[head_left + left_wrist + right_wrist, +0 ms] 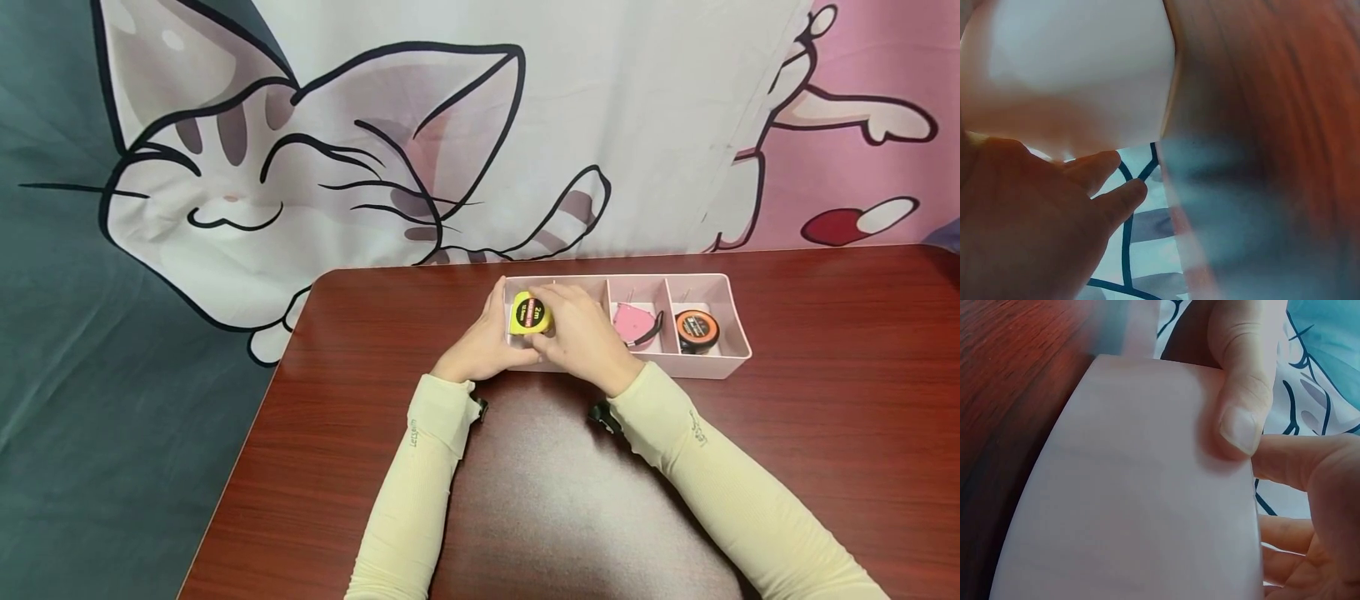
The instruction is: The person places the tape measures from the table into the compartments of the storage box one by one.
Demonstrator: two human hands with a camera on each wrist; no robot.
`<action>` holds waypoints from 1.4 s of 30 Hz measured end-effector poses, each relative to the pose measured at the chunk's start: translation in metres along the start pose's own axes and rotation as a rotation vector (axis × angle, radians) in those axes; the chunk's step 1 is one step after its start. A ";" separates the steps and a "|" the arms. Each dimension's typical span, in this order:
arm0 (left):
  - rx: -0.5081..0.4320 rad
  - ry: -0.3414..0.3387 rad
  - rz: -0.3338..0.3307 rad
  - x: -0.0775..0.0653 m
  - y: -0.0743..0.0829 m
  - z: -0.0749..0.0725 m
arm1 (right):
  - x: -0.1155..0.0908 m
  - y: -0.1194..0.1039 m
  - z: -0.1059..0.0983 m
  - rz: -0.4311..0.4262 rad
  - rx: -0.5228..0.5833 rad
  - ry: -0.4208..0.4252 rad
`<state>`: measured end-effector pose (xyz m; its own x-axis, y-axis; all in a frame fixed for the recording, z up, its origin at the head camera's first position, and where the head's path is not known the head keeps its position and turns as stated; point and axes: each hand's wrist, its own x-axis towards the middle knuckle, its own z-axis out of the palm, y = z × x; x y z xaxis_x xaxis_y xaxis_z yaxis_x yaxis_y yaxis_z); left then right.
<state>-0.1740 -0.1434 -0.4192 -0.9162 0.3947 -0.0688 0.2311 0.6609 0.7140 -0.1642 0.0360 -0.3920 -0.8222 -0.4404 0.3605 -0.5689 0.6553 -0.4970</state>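
Both hands are meeting at the left end of a pink tray (726,287) that is sitting on a dark red table (825,433). The tray is divided into three compartments in a row. A yellow tape (529,314) is sitting at the left compartment, between the two hands. The left hand (483,343) is lying against the tray's left end, thumb side up, its fingers touching the yellow tape's near-left side; whether they are curling round it, I cannot tell. The right hand (579,331) is arching over the tape's right side, fingers bent down onto it and hiding the far part of the compartment. In the right wrist view a thumb (1242,394) is pressing on the tray's pale wall (1147,487).

A pink tape (632,322) is lying in the middle compartment, an orange-and-black tape (695,327) in the right one. A cat-print cloth (315,167) is hanging behind the table.
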 end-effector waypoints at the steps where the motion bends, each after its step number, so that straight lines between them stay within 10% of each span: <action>1: 0.000 -0.002 -0.001 0.000 0.000 0.000 | 0.000 0.000 0.000 0.000 0.006 0.000; 42: -0.011 -0.019 0.002 -0.002 0.001 -0.001 | 0.021 0.006 0.006 -0.010 -0.100 -0.195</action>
<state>-0.1719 -0.1442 -0.4178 -0.9095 0.4080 -0.0801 0.2293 0.6528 0.7220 -0.1853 0.0270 -0.3921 -0.8100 -0.5509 0.2007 -0.5802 0.7037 -0.4100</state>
